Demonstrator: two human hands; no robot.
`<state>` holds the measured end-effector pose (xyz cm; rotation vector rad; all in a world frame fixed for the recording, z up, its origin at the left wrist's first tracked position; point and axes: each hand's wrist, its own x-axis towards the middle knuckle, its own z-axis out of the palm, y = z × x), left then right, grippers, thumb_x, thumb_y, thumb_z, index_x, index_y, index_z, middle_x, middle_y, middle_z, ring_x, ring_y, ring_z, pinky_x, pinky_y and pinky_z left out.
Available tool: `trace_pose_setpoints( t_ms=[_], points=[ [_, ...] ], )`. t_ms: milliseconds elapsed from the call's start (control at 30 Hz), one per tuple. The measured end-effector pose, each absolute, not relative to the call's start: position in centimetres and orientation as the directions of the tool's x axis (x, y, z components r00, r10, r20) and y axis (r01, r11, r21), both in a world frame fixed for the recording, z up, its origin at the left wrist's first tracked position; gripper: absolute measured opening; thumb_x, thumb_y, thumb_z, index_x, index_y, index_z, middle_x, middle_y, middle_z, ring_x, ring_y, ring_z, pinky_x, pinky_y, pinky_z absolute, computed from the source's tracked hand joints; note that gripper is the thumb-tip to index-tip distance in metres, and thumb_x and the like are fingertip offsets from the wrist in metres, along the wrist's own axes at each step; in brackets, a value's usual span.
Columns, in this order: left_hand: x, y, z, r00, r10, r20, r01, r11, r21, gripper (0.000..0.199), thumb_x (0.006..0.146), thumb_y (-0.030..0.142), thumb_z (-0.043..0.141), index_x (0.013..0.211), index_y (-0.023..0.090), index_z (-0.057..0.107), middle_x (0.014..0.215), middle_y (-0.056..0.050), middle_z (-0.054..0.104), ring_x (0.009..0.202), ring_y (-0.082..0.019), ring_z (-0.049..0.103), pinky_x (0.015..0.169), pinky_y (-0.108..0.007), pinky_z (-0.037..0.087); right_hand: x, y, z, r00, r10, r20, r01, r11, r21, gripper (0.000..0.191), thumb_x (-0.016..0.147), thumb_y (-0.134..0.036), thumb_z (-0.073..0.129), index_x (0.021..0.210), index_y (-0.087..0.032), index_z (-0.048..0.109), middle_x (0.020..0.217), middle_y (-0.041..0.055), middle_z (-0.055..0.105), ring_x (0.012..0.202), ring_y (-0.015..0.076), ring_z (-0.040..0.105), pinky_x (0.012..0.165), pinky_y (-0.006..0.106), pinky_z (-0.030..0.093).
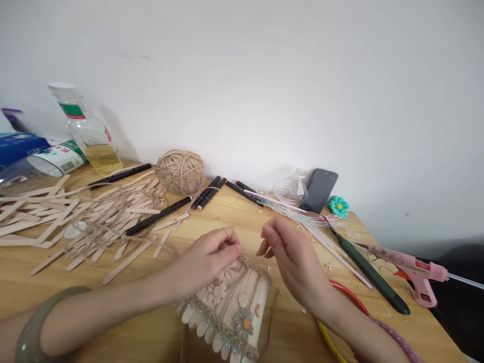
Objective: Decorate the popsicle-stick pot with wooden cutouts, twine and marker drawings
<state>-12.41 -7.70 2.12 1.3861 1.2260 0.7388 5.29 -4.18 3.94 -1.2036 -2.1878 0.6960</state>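
Observation:
A small roof-like panel of craft sticks (242, 297) stands tilted below my hands, with wooden flowers, a grey flower (243, 323) with an orange middle, and braided twine trim (223, 322) along its scalloped lower edge. My left hand (219, 257) is closed at the panel's top edge, thumb and fingers pinched; what lies between them is hidden. Just right of it, apart from the panel, my right hand (289, 254) is raised with fingers curled together. Whatever it may hold is too small or hidden to make out.
Loose craft sticks (49, 217) and tangled twine spread on the left, before a twine ball (180, 171) and a glass bottle (93, 133). Several markers (207, 194) lie at the back. On the right are a phone (319, 190), a green-handled tool (372, 272) and a pink glue gun (414, 269).

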Motion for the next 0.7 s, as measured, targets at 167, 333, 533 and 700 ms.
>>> trace_pose_setpoints(
  t_ms=[167, 333, 533, 700],
  points=[
    [-12.4, -7.5, 2.1, 0.285, 0.941, -0.182, 0.250, 0.110, 0.962, 0.018, 0.087, 0.033, 0.042, 0.076, 0.019, 0.048, 0.074, 0.004, 0.049, 0.075, -0.015, 0.047, 0.069, -0.027, 0.035, 6.0, -4.3, 4.6, -0.644, 0.732, 0.224, 0.518, 0.632, -0.577, 0.017, 0.092, -0.021, 0.044, 0.082, -0.019, 0.057, 0.077, 0.0023, 0.062, 0.069, 0.0138, 0.057, 0.062, 0.025, 0.043],
    [-12.4, -7.3, 2.0, 0.288, 0.944, -0.161, 0.254, 0.087, 0.963, 0.019, 0.086, 0.035, 0.043, 0.076, 0.019, 0.048, 0.075, 0.002, 0.051, 0.076, -0.016, 0.048, 0.070, -0.027, 0.036, 5.9, -5.2, 4.6, -0.774, 0.589, 0.232, 0.489, 0.790, -0.370, 0.018, 0.093, -0.017, 0.044, 0.086, -0.016, 0.060, 0.079, 0.0039, 0.063, 0.067, 0.0140, 0.057, 0.058, 0.025, 0.043],
    [-12.4, -7.3, 1.8, 0.271, 0.953, -0.138, 0.282, 0.058, 0.958, 0.020, 0.086, 0.034, 0.043, 0.074, 0.019, 0.047, 0.073, 0.002, 0.051, 0.074, -0.016, 0.048, 0.068, -0.027, 0.037, 5.7, -5.8, 4.9, -0.899, 0.311, 0.310, 0.375, 0.910, 0.175, 0.034, 0.092, -0.008, 0.029, 0.084, -0.012, 0.062, 0.069, 0.0070, 0.060, 0.061, 0.0177, 0.051, 0.051, 0.030, 0.037],
    [-12.5, -7.5, 1.9, 0.293, 0.950, -0.106, 0.330, 0.004, 0.944, 0.020, 0.087, 0.034, 0.042, 0.075, 0.019, 0.047, 0.073, 0.003, 0.051, 0.074, -0.016, 0.048, 0.068, -0.027, 0.037, 6.0, -5.3, 3.6, -0.876, 0.325, 0.357, 0.383, 0.918, 0.104, 0.025, 0.092, -0.009, 0.033, 0.083, -0.013, 0.056, 0.073, 0.0066, 0.057, 0.063, 0.0180, 0.049, 0.053, 0.030, 0.038]
  ],
)
